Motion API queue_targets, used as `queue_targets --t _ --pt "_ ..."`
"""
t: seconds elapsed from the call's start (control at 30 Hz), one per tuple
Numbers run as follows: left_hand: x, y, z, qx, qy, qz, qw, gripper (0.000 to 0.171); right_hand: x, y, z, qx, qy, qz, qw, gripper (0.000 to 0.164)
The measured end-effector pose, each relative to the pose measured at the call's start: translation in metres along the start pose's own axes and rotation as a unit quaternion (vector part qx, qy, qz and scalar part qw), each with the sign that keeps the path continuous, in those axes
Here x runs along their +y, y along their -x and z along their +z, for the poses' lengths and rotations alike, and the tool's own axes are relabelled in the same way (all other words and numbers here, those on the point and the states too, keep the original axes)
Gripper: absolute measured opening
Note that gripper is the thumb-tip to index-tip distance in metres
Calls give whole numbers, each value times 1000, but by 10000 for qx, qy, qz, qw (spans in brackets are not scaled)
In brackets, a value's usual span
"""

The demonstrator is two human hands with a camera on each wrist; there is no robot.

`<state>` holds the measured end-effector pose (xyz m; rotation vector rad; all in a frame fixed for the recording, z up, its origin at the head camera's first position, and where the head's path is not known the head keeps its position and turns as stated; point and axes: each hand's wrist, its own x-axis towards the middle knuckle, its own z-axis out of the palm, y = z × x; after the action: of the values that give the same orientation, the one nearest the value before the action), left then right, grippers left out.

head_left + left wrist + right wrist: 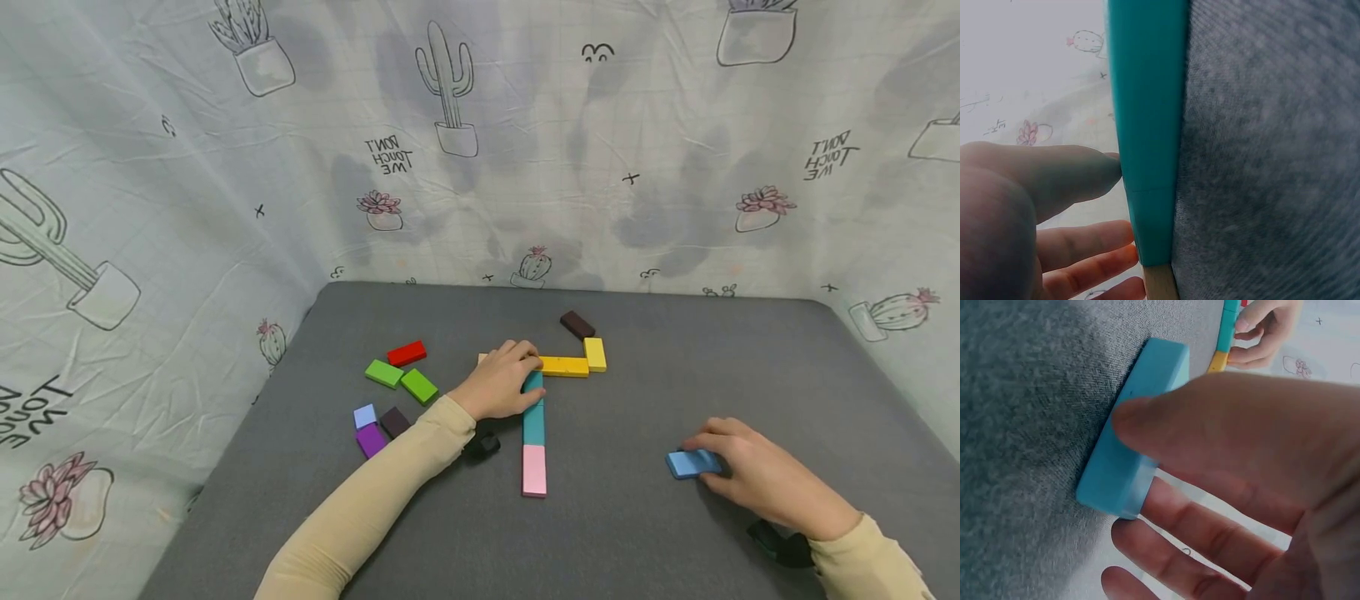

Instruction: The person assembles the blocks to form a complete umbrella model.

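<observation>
My left hand (500, 382) reaches over the far end of a row of blocks. Its thumb and fingertips touch a teal block (1150, 225) from above; the left wrist view shows the fingers fairly straight. A second teal block (534, 427) and a pink block (534, 471) continue the row toward me. Past the fingers, an orange-yellow block (565, 367) runs rightward to a yellow one (595, 355). A pale wooden block (1161, 284) is partly hidden by that hand. My right hand (761, 471) grips a blue block (1124, 434) between thumb and fingers, close to the tabletop.
Loose blocks lie left of the row: red (407, 353), two green (420, 387), dark brown (394, 422), light blue (364, 416) and purple (371, 441). Another dark brown block (577, 325) touches or nearly touches the yellow one. A patterned cloth (525, 100) surrounds the grey table (615, 533).
</observation>
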<state>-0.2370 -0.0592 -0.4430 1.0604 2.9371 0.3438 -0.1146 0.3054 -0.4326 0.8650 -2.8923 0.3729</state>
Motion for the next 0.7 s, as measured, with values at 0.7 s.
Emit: queue_targets --t 0.7 --pt "1 2 -1 83 -133 44 9999 45 -10 -138 -30 117 -777 365 9962 20"
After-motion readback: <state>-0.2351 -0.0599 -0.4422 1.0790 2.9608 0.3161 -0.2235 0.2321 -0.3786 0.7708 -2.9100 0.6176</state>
